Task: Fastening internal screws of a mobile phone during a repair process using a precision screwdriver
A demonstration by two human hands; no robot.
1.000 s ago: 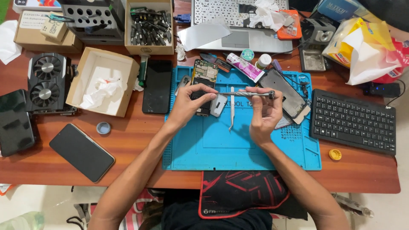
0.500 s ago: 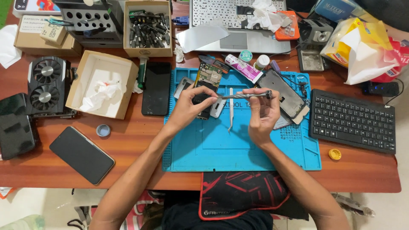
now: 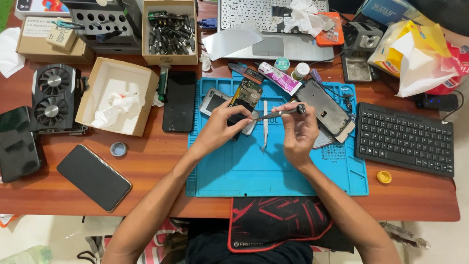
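R hand [image 3: 299, 133] now tilts the screwdriver [image 3: 279, 114], fingers pinched shut round its handle, tip nearer L fingertips. L hand [image 3: 222, 128] grips the circuit board [image 3: 245, 95]. Looks like tip's seating on a screw. Tweezers [image 3: 265, 125] lie between the hands on the blue mat [image 3: 273, 171].

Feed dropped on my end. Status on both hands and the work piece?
Left hand pinning circuit board on blue mat. Right hand gripping screwdriver, tip at the board. Tweezers lying between hands, untouched.
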